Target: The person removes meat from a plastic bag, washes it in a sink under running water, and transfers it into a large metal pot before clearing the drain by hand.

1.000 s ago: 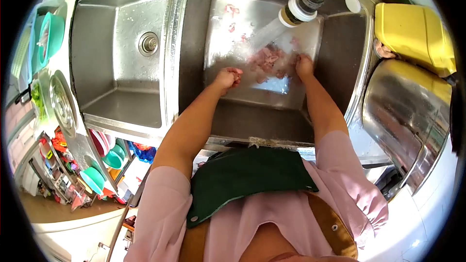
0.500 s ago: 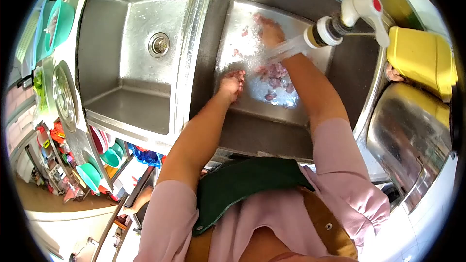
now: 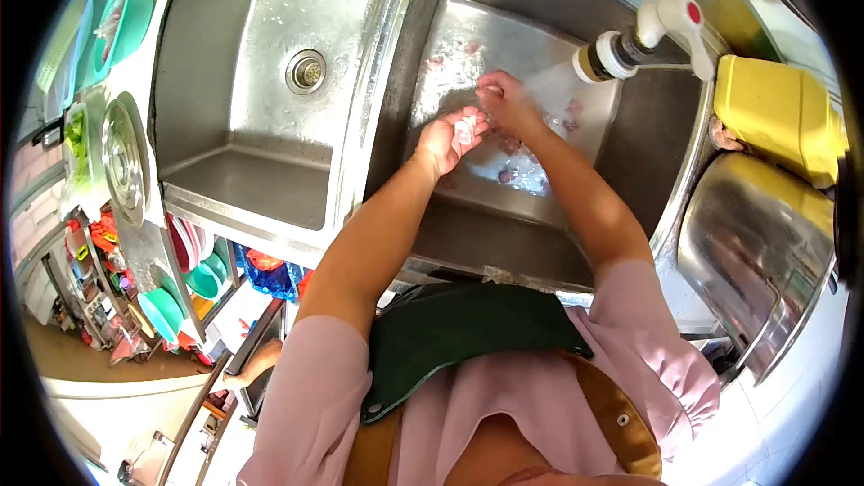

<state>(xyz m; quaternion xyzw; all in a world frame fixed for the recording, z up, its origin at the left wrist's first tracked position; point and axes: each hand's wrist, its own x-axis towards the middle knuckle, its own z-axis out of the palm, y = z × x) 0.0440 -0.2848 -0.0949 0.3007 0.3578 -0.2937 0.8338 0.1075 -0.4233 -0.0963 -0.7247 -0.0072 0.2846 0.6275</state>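
Observation:
My left hand (image 3: 439,142) is cupped palm up over the right sink basin (image 3: 468,238), with pale pink pieces that look like raw meat (image 3: 465,130) in it. Just beside its fingertips is my right hand (image 3: 507,101), fingers curled inward; whether anything is inside them is hidden. Below the hands, several reddish pieces of meat (image 3: 507,176) lie in shallow water on the basin floor. Water sprays from the white tap (image 3: 601,56) toward my right hand.
To the left is a second steel basin (image 3: 270,63) with a drain (image 3: 306,71). A yellow jerrycan (image 3: 778,112) and a large steel container (image 3: 756,247) stand on the right. Along the left side are a turquoise basin (image 3: 126,22) and a round metal lid (image 3: 124,160).
My right hand has moved from the basin's far part down to my left hand. My left hand has risen slightly and turned palm up, showing the pale pieces in it.

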